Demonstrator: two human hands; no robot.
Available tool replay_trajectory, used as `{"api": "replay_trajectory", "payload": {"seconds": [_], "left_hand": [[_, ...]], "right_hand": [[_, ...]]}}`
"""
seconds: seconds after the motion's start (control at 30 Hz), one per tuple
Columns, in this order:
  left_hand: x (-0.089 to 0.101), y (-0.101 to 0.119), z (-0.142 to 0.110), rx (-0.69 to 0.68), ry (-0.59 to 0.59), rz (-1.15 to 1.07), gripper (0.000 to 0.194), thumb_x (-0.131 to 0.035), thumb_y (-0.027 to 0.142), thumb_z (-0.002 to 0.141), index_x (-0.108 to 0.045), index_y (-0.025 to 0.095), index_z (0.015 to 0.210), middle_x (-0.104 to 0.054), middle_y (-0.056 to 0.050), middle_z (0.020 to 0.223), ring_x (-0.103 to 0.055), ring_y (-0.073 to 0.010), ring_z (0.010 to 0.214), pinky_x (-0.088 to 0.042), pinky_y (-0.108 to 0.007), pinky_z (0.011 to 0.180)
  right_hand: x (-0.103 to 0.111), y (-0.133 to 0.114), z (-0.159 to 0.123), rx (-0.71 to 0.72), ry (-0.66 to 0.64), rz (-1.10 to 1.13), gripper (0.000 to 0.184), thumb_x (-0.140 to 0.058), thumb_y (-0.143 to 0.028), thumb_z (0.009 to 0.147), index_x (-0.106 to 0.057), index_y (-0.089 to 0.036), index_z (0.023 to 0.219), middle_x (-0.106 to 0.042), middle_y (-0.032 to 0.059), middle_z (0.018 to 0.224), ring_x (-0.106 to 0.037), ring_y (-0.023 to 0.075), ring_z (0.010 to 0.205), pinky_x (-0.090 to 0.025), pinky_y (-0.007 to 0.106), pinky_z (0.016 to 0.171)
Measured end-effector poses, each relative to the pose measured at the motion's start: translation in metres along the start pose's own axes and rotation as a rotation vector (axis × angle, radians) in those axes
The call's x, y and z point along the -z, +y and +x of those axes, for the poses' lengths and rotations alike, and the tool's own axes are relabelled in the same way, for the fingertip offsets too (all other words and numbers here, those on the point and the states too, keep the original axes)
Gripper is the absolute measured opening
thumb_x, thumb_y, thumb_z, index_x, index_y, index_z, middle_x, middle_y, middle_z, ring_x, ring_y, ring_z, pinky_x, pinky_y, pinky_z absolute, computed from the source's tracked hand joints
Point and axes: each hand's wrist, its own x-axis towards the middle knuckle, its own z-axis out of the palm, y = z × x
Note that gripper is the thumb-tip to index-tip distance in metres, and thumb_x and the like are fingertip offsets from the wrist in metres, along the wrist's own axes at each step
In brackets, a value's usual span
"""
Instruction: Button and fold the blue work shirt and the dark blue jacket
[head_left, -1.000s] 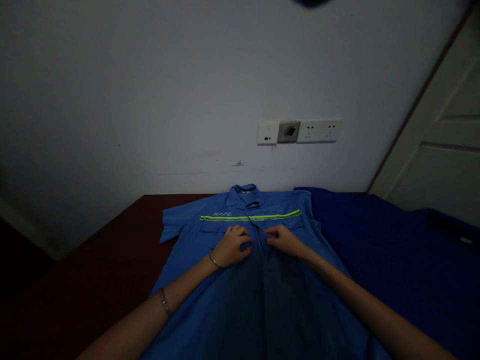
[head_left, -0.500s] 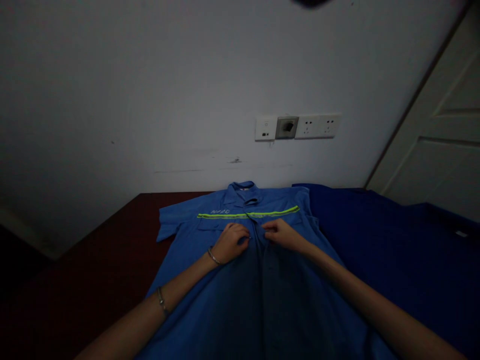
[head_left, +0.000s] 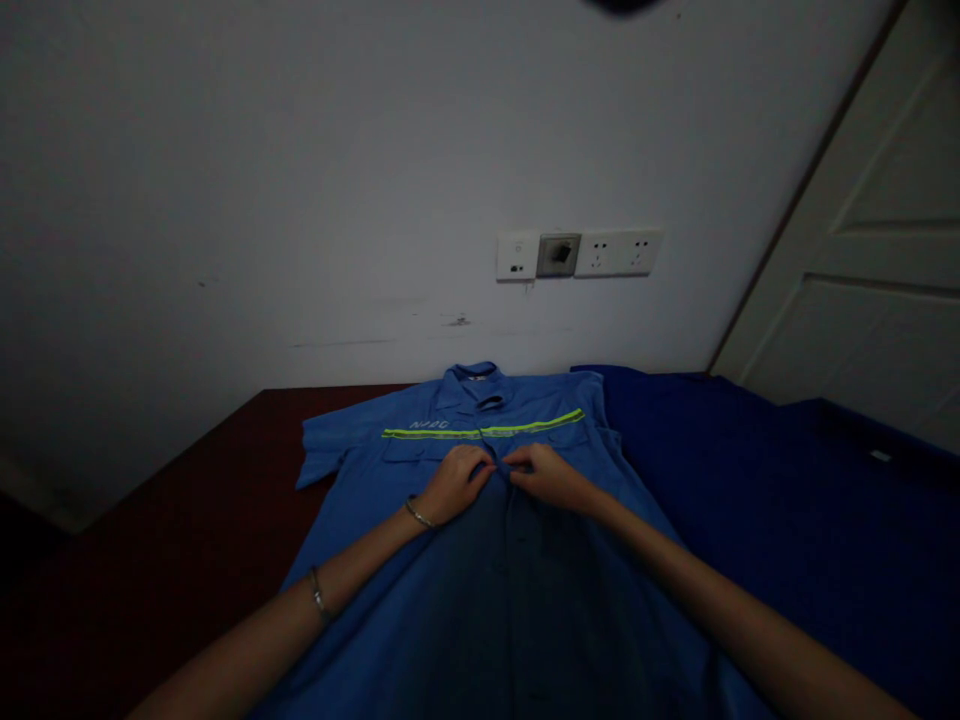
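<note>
A blue short-sleeved work shirt (head_left: 420, 560) lies front side up, its collar toward the wall and a yellow-green stripe across the chest. Just below that stripe, at the front opening, my left hand (head_left: 456, 482) pinches one edge of the shirt between thumb and fingers. Close beside it, my right hand (head_left: 547, 476) pinches the other side of the opening. The fingertips of both hands nearly meet. Any button between them is too small or hidden to make out. Two bracelets circle my left wrist and forearm.
Under the shirt is a dark red tabletop (head_left: 202, 530). A darker blue garment or cloth (head_left: 757, 500) with a small white label spreads at the right. Behind stands a white wall with a row of sockets (head_left: 577, 255); a panelled door (head_left: 877, 270) is at the right.
My hands have drawn together at the shirt's front opening, and the gap between my fingertips has narrowed. My left fingers have closed to a pinch. The view has shifted slightly right.
</note>
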Motion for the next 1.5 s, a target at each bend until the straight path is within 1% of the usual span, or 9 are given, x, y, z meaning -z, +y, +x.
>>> {"api": "replay_trajectory", "payload": {"seconds": [0.13,0.3,0.47,0.67,0.8,0.97,1.1,1.37,1.5], "left_hand": [[0.001,-0.003,0.003,-0.007,-0.048,-0.017,0.016,-0.044,0.026,0.085,-0.058,0.018,0.086,-0.062,-0.003,0.086,-0.054,-0.0143,0.084,-0.040,-0.026,0.080],[0.001,-0.002,0.002,0.055,-0.003,-0.085,0.016,-0.047,0.026,0.083,-0.061,0.017,0.083,-0.065,-0.003,0.084,-0.057,-0.0144,0.081,-0.042,-0.025,0.077],[-0.001,0.004,-0.001,0.085,0.078,-0.174,0.013,-0.050,0.020,0.080,-0.063,0.016,0.081,-0.066,-0.003,0.084,-0.059,-0.0142,0.080,-0.043,-0.025,0.077],[0.001,0.008,-0.001,0.130,0.078,-0.262,0.012,-0.052,0.016,0.077,-0.063,0.017,0.081,-0.067,-0.003,0.083,-0.061,-0.0145,0.078,-0.045,-0.025,0.076],[0.000,0.007,-0.002,0.146,0.092,-0.310,0.011,-0.053,0.015,0.075,-0.061,0.017,0.083,-0.066,-0.002,0.080,-0.061,-0.0140,0.076,-0.045,-0.025,0.074],[0.000,0.006,-0.002,0.153,0.112,-0.330,0.010,-0.055,0.014,0.074,-0.056,0.016,0.083,-0.063,-0.001,0.078,-0.060,-0.0131,0.075,-0.043,-0.024,0.073],[0.000,0.005,-0.003,0.149,0.124,-0.344,0.011,-0.055,0.014,0.073,-0.053,0.017,0.083,-0.062,0.001,0.076,-0.060,-0.0119,0.072,-0.042,-0.023,0.071],[-0.001,0.005,-0.003,0.168,0.125,-0.327,0.011,-0.056,0.013,0.072,-0.052,0.018,0.081,-0.062,0.001,0.075,-0.060,-0.0124,0.073,-0.042,-0.023,0.070],[-0.001,0.005,-0.003,0.174,0.132,-0.333,0.012,-0.056,0.013,0.071,-0.050,0.018,0.081,-0.062,0.002,0.072,-0.060,-0.0123,0.071,-0.042,-0.023,0.070]], "right_hand": [[0.000,-0.002,-0.001,-0.001,0.010,0.021,0.024,-0.044,-0.012,0.067,-0.068,-0.013,0.074,-0.063,-0.0015,0.065,-0.053,0.0120,0.062,-0.038,0.019,0.058],[0.000,0.001,0.000,-0.021,0.031,0.043,0.023,-0.047,-0.014,0.068,-0.069,-0.013,0.075,-0.064,-0.0004,0.064,-0.053,0.0115,0.059,-0.037,0.019,0.054],[-0.001,0.009,0.002,-0.129,-0.004,0.199,0.026,-0.049,-0.020,0.069,-0.068,-0.012,0.085,-0.062,-0.0001,0.059,-0.051,0.0101,0.048,-0.037,0.018,0.045],[-0.003,0.014,0.004,-0.185,-0.017,0.288,0.024,-0.048,-0.018,0.067,-0.068,-0.011,0.080,-0.058,-0.0018,0.053,-0.048,0.0085,0.043,-0.037,0.018,0.041],[-0.004,0.017,0.005,-0.216,-0.017,0.315,0.025,-0.052,-0.021,0.066,-0.068,-0.012,0.083,-0.058,-0.0018,0.056,-0.049,0.0086,0.044,-0.040,0.018,0.042],[0.000,0.018,0.004,-0.201,-0.107,0.378,0.027,-0.050,-0.028,0.070,-0.068,-0.015,0.085,-0.057,-0.0020,0.060,-0.050,0.0086,0.051,-0.046,0.019,0.047],[0.004,0.020,0.004,-0.228,-0.093,0.439,0.029,-0.044,-0.024,0.071,-0.067,-0.014,0.084,-0.057,0.0000,0.067,-0.053,0.0094,0.059,-0.047,0.018,0.047],[-0.014,0.023,0.003,-0.141,-0.016,0.395,0.022,-0.050,-0.024,0.073,-0.062,-0.014,0.087,-0.060,-0.0007,0.063,-0.053,0.0101,0.046,-0.044,0.021,0.042],[-0.017,0.019,0.002,0.010,0.098,0.186,0.016,-0.052,-0.020,0.074,-0.064,-0.014,0.082,-0.064,0.0037,0.077,-0.058,0.0130,0.061,-0.046,0.023,0.054]]}}
